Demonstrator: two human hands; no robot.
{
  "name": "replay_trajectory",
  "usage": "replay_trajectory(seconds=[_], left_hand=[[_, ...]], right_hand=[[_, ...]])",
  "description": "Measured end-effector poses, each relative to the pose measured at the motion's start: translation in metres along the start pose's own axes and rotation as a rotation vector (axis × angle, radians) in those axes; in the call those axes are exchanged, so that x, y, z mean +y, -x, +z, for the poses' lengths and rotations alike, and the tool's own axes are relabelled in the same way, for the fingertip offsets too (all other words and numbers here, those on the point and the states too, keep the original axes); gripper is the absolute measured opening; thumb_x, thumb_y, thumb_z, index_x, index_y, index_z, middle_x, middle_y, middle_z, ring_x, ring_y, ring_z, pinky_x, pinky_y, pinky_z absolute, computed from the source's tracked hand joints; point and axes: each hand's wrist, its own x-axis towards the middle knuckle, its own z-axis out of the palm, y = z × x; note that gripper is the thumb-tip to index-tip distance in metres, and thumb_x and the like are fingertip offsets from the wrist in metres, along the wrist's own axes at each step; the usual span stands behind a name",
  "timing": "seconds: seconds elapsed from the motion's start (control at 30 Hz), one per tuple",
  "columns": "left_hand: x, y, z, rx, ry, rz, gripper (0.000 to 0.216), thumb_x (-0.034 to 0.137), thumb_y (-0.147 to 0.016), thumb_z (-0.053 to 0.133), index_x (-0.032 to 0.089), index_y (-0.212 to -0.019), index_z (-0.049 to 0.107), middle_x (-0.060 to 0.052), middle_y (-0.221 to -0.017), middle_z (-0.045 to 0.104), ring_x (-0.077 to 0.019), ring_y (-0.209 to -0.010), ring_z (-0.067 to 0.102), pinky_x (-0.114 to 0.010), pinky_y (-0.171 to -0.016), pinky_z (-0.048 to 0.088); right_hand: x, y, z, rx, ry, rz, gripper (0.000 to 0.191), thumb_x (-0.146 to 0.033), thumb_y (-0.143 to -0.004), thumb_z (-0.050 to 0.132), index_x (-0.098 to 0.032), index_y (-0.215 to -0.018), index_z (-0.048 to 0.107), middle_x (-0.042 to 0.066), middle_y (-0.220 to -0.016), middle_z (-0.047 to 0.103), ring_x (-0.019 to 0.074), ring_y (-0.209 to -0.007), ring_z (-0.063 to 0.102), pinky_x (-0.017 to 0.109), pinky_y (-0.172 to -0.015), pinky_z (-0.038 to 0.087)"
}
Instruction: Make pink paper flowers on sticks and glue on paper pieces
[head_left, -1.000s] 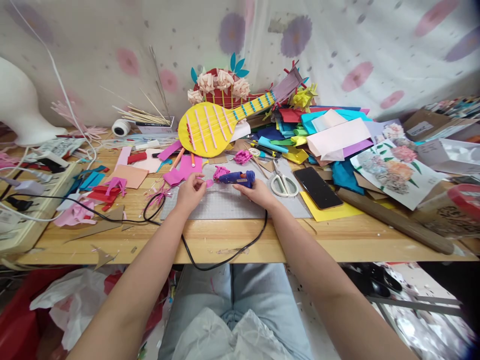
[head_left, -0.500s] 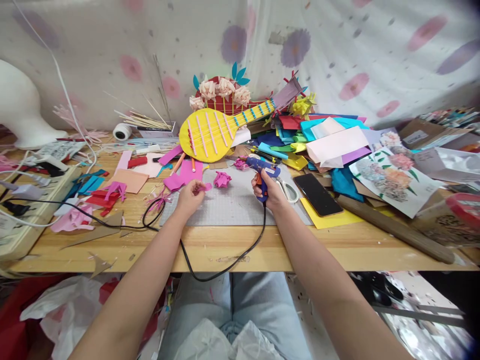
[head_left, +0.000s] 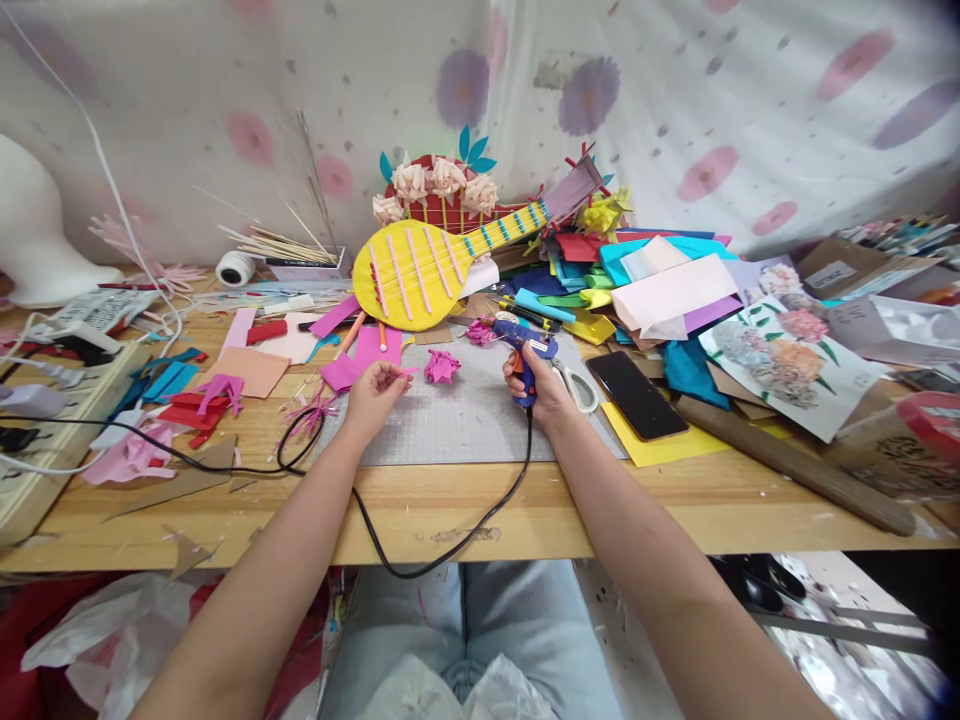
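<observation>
My right hand (head_left: 541, 385) is wrapped round the handle of a blue hot glue gun (head_left: 526, 345), its nozzle pointing left. A black cord (head_left: 517, 480) hangs from the handle and loops off to the left. Between the fingers of my left hand (head_left: 377, 392) I pinch a small magenta paper piece (head_left: 409, 371). A crumpled magenta paper flower (head_left: 442, 366) sits on the grey cutting mat (head_left: 450, 430) between both hands. Another magenta paper flower (head_left: 480, 332) lies near the gun's nozzle. White-handled scissors (head_left: 581, 390) rest just right of my right hand.
A yellow paper lute (head_left: 412, 275) leans at the back before a red one with paper roses (head_left: 448, 178). A black phone (head_left: 637, 394) and wooden stick (head_left: 795, 465) lie right. Colored paper (head_left: 671, 290) piles up behind. A power strip (head_left: 71, 440) stands at left.
The view has shifted slightly. The magenta paper piece in my left hand has turned and shows narrower. My right hand keeps its grip on the glue gun.
</observation>
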Motion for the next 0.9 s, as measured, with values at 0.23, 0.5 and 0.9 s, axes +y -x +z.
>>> replay_trajectory(seconds=[0.23, 0.5, 0.9], left_hand=[[0.013, -0.002, 0.0, 0.052, 0.002, -0.008, 0.029, 0.033, -0.056, 0.069, 0.016, -0.074, 0.055, 0.0, -0.074, 0.058, -0.0097, -0.065, 0.055, -0.023, -0.059, 0.047], [0.047, -0.027, 0.019, 0.049, 0.153, -0.453, 0.009, 0.015, -0.058, 0.066, 0.013, -0.063, 0.059, -0.001, -0.067, 0.057, -0.0089, -0.063, 0.054, -0.022, -0.06, 0.046], [0.063, -0.066, 0.035, -0.171, -0.213, -0.663, 0.007, 0.011, -0.056, 0.062, 0.014, -0.052, 0.057, 0.0, -0.052, 0.05, -0.0068, -0.045, 0.039, -0.024, -0.044, 0.023]], right_hand=[[0.002, -0.003, -0.003, -0.026, -0.128, 0.019, 0.042, -0.054, -0.061, 0.068, -0.018, -0.071, 0.051, -0.005, -0.059, 0.054, 0.0011, -0.037, 0.035, 0.015, -0.032, 0.023], [0.002, -0.003, -0.002, -0.027, -0.183, 0.023, 0.041, -0.055, -0.062, 0.068, -0.017, -0.07, 0.053, -0.004, -0.058, 0.056, 0.0011, -0.036, 0.035, 0.016, -0.031, 0.022], [0.003, -0.002, -0.002, -0.013, -0.159, 0.028, 0.04, -0.054, -0.063, 0.067, -0.017, -0.07, 0.053, -0.003, -0.06, 0.057, 0.0017, -0.037, 0.037, 0.016, -0.032, 0.023]])
